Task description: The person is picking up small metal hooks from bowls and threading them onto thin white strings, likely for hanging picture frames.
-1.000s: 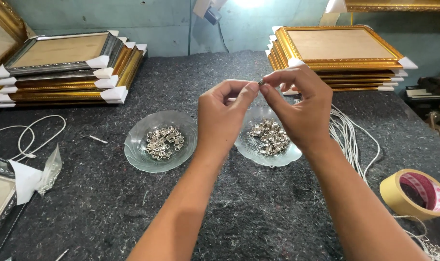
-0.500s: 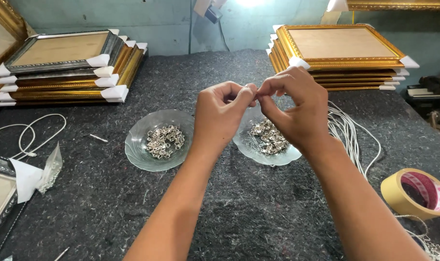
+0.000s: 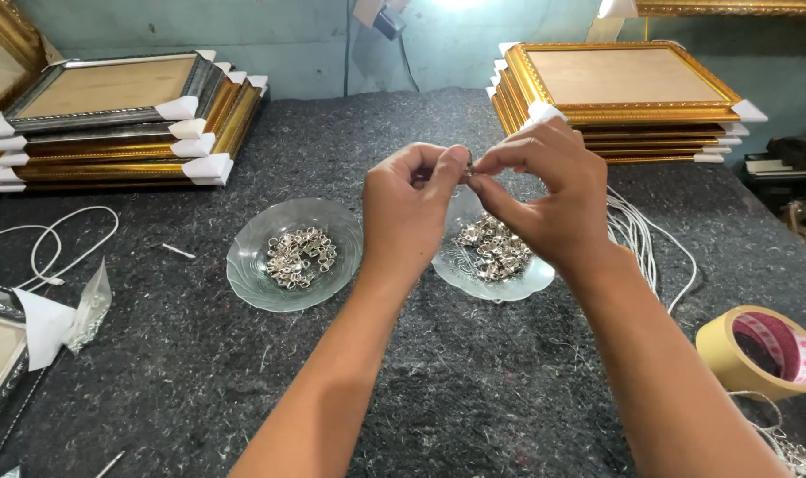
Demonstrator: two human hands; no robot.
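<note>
My left hand [image 3: 412,208] and my right hand [image 3: 545,190] meet fingertip to fingertip above the table, pinching a small silver metal piece [image 3: 468,168] between them. Below the right hand lies a clear glass dish [image 3: 509,281] with a heap of small silver metal rings. A second clear glass dish [image 3: 252,265] with a smaller heap of the same silver pieces [image 3: 298,257] sits to the left of my left forearm. Both dishes rest on dark grey felt [image 3: 456,389].
Stacks of gold and silver picture frames with white corner guards stand at back left [image 3: 111,115] and back right [image 3: 624,97]. White cords [image 3: 638,235] lie right of the dishes, another cord [image 3: 53,243] at left. A tape roll [image 3: 762,350] sits at right.
Both hands stay pinched together over the right dish; they have shifted very slightly, with the fingers working the small piece.
</note>
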